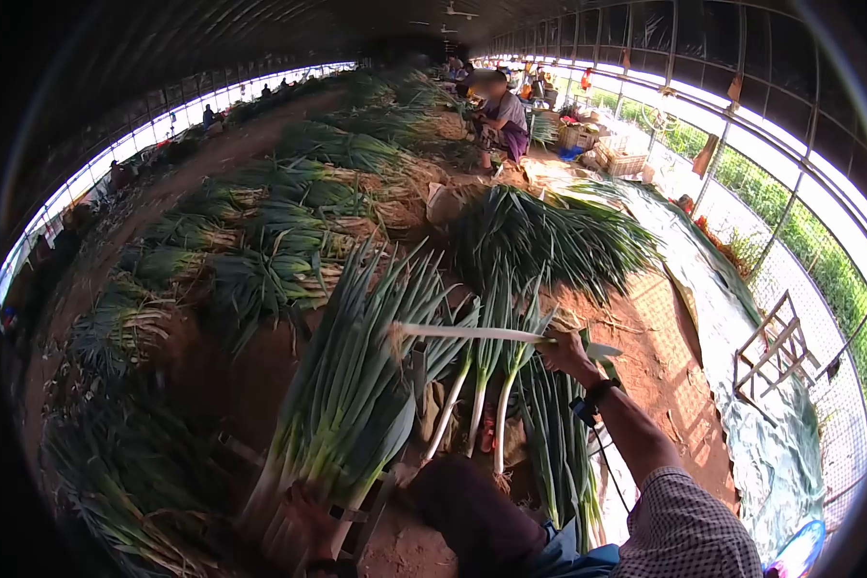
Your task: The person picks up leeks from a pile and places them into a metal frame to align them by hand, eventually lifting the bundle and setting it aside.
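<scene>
My right hand (566, 354) is closed around a single long green onion (472, 332), held roughly level. Its white stem and roots point left, and green leaf shows to the right of the hand. Low in the view, my left hand (308, 520) lies in shade at the white stems of a large bunch of green onions (347, 385); its fingers look bent round the stems, though dimly seen. The bunch rests in a metal frame (371, 511). Several loose green onions (480, 395) lean between the bunch and my right arm.
A big heap of green onions (549, 231) lies ahead. Rows of bundles (279, 275) cover the ground to the left. A seated person (503, 120) is farther back, near baskets (626, 164). At right are a plastic sheet (761, 453) and a small wooden frame (775, 352).
</scene>
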A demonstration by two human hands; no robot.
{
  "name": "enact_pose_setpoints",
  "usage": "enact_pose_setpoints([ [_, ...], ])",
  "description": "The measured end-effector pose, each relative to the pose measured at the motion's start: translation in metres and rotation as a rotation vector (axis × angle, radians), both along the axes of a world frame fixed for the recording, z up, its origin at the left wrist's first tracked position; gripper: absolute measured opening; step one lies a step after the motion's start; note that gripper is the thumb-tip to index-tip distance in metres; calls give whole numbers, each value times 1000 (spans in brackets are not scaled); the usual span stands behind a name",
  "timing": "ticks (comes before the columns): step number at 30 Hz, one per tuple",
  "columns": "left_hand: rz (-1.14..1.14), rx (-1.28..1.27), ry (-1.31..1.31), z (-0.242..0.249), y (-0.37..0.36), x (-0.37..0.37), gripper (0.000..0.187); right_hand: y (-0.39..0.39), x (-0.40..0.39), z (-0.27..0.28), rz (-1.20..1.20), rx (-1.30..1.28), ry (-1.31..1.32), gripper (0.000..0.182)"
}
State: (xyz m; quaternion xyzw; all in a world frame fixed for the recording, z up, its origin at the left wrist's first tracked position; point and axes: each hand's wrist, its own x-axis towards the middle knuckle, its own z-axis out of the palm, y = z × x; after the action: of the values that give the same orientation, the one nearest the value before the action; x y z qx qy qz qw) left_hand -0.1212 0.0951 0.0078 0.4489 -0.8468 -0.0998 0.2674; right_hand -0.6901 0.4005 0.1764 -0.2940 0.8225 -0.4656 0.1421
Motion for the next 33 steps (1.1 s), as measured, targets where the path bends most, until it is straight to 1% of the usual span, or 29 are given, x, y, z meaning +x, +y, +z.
enact_pose_setpoints([
  [2, -20, 1, 21, 18, 8, -5, 48, 5, 4, 8, 32, -147, -172, 27],
  [3, -17, 3, 0, 22, 9, -6, 48, 3, 7, 18, 3, -178, -235, 30],
  [4, -13, 6, -21, 26, 10, -7, 49, 3, 12, 30, -4, -290, -255, 33],
  [6, 28, 71, -87, 24, 9, -4, 52, 6, 14, 57, 37, -447, -386, 36],
  [9, -114, -241, -371, 47, 17, -1, 63, 10, -13, 66, 103, -451, -322, 35],
  [12, -119, -89, -220, 49, 18, -3, 88, 12, -29, 85, 114, -356, -217, 35],
  [13, -110, -54, -156, 50, 15, -7, 97, 12, -30, 90, 71, -329, -198, 36],
  [15, -58, 62, -118, 53, 16, -10, 101, 11, -26, 99, 48, -348, -153, 37],
  [18, 2, 176, -37, 50, 13, -12, 102, 9, -23, 109, 8, -366, -60, 37],
  [20, 7, 182, -15, 46, 13, -10, 102, 7, -30, 111, -28, -364, 15, 37],
  [22, -14, 133, -25, 45, 17, -11, 103, 6, -31, 111, -24, -424, 79, 33],
  [25, -87, -15, -102, 36, 14, -4, 107, -1, -31, 121, -40, -460, 144, 30],
  [26, -58, 42, -34, 14, 5, 3, 107, -5, -37, 116, -103, -519, 117, 29],
  [27, -34, 100, 37, -22, -7, 9, 106, -5, -39, 119, -166, -387, 216, 27],
  [28, -13, 164, 104, -40, -17, 9, 106, -5, -43, 124, -233, -250, 310, 27],
  [30, 38, 176, 20, -4, 8, 1, 97, -6, -68, 119, -215, -130, 364, 28],
  [31, 83, 280, 11, 44, 20, -10, 95, -6, -76, 117, -209, -65, 387, 29],
  [33, 98, 328, -59, 65, 16, -16, 92, -12, -85, 127, -200, -27, 574, 32],
])
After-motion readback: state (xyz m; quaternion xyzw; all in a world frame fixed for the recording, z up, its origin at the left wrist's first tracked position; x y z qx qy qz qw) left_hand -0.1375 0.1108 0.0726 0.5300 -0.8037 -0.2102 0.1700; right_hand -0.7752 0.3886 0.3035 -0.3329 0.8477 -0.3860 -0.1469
